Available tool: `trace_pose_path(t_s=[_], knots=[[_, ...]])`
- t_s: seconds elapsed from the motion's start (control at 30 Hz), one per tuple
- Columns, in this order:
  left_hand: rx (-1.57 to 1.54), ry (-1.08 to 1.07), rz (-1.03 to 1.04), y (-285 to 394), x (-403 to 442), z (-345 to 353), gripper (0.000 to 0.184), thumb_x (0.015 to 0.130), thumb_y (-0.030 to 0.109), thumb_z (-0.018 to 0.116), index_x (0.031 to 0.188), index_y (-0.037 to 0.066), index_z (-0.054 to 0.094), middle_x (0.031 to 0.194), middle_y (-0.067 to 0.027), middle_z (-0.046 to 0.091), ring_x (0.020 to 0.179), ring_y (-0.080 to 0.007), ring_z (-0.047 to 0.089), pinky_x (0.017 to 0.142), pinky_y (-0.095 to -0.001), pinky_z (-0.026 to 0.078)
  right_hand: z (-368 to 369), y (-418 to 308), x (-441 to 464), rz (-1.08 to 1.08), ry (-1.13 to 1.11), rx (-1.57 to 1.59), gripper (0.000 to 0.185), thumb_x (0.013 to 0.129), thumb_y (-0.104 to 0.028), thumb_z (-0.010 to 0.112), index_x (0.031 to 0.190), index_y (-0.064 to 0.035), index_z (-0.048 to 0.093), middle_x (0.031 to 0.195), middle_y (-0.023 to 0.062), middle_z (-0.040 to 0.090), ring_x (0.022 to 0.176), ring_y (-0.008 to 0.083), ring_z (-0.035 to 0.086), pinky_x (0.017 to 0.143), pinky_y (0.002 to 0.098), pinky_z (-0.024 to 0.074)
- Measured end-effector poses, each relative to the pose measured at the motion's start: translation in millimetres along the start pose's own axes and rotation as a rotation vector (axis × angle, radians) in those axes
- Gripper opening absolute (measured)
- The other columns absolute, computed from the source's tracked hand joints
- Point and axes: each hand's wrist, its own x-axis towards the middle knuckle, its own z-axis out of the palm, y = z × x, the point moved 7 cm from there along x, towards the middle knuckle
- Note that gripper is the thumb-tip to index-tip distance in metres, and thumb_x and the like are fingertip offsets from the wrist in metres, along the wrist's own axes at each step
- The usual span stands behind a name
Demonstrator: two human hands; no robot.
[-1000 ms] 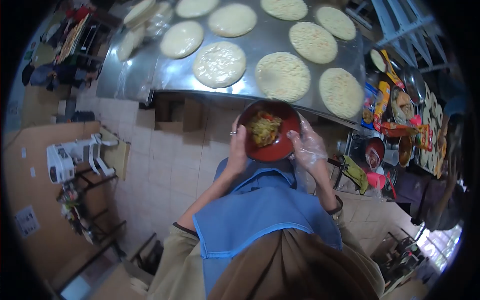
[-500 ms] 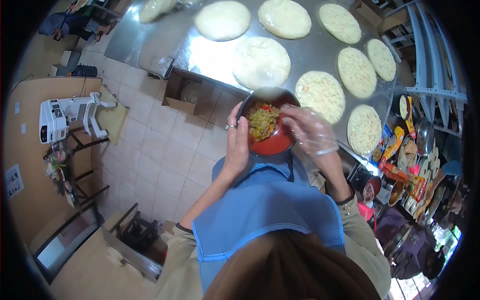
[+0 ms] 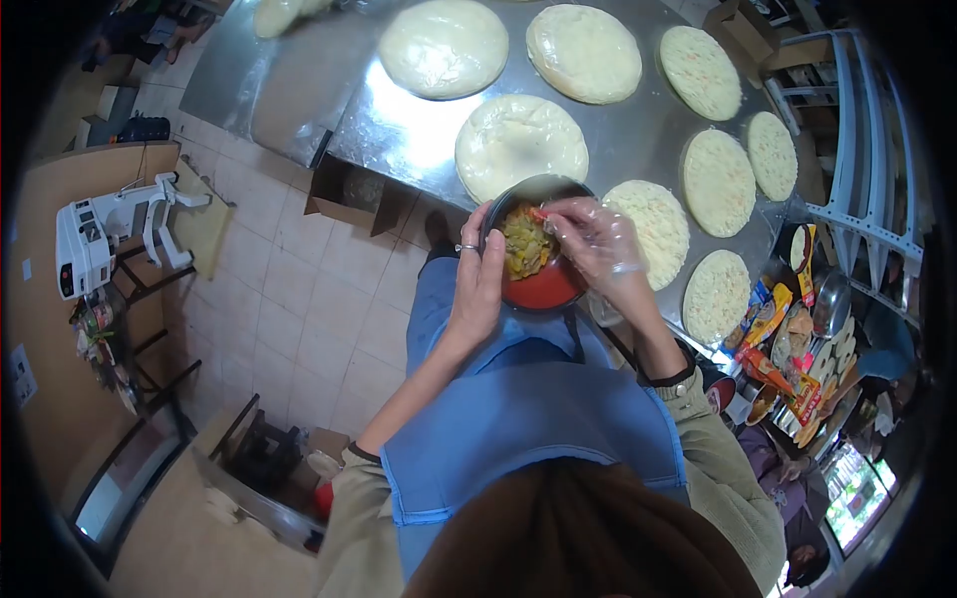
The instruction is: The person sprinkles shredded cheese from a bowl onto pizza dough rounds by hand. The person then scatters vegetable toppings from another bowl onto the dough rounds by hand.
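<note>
A bowl (image 3: 546,292), dark outside and red inside, is held in front of my blue apron. Chopped green and yellow vegetables (image 3: 525,249) with some red bits fill its left part. My left hand (image 3: 478,289), with a ring on one finger, grips the bowl's left side, thumb along the near wall. In a clear plastic glove, my right hand (image 3: 601,247) reaches over the right rim. Its fingertips are pinched together at the vegetables, by a red piece. Just beyond the bowl lies a round, pale dough disc (image 3: 523,149), its surface shiny.
The steel table (image 3: 329,85) carries several dough discs; those on the right, such as this one (image 3: 718,182), look sprinkled with shreds. Food packets (image 3: 766,317) and bowls crowd the right end. An open cardboard box (image 3: 344,204) sits below the table's edge. A white machine (image 3: 90,249) stands left.
My right hand has moved left into the bowl, and its fingers have closed at the vegetables. My left hand keeps its grip. The view has shifted slightly, and a foot now shows below the table.
</note>
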Motion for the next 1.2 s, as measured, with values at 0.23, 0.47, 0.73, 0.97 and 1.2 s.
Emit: trace_pose_path(t_s=[0.23,0.47,0.73,0.97,1.2], knots=[[0.028,-0.123,-0.158,-9.5,54.5,-39.5,0.055,0.1,0.037,0.037,0.136,-0.005,0.033,0.133,-0.0177,0.043,0.124,-0.0216,0.04,0.105,-0.0307,0.03,-3.3,-2.4,32.2,0.451,0.08,0.406,0.013,0.091,-0.007,0.059,0.1,-0.0009,0.067,0.081,0.0038,0.065,0.059,0.0048,0.053,0.053,0.0182,0.0436],[0.133,-0.169,-0.17,-2.0,112.6,-110.7,0.059,0.101,0.042,0.033,0.137,-0.005,0.033,0.134,-0.0184,0.043,0.127,-0.0234,0.039,0.108,-0.0324,0.027,-34.8,52.6,73.6,0.216,0.431,-0.176,0.017,0.091,-0.017,0.058,0.094,-0.0043,0.069,0.081,0.0075,0.067,0.068,0.0173,0.06,0.065,0.0318,0.0476],[0.008,-0.233,-0.224,2.6,149.5,-148.1,0.053,0.102,0.038,0.03,0.134,-0.003,0.039,0.132,-0.0163,0.044,0.125,-0.0218,0.039,0.107,-0.0322,0.026,-12.5,120.2,76.1,0.444,0.477,-0.737,0.018,0.09,-0.02,0.053,0.1,-0.0081,0.062,0.092,0.0176,0.063,0.089,0.0345,0.061,0.077,0.0427,0.0468],[0.066,-0.341,-0.226,9.7,166.7,-146.1,0.056,0.102,0.04,0.029,0.136,-0.004,0.036,0.136,-0.0159,0.041,0.128,-0.0232,0.035,0.109,-0.0333,0.023,-4.1,54.2,62.3,0.396,0.685,-0.393,0.014,0.088,-0.016,0.058,0.1,-0.0098,0.063,0.094,0.0108,0.066,0.086,0.0258,0.063,0.074,0.0372,0.0493],[0.203,-0.471,-0.139,34.3,167.8,-126.3,0.056,0.101,0.037,0.033,0.138,-0.004,0.033,0.14,-0.0175,0.038,0.132,-0.0261,0.032,0.111,-0.0342,0.021,78.6,-61.4,88.9,0.123,0.421,-0.381,0.019,0.09,-0.013,0.056,0.109,-0.0069,0.06,0.1,0.0143,0.064,0.095,0.0298,0.061,0.081,0.04,0.0507]])
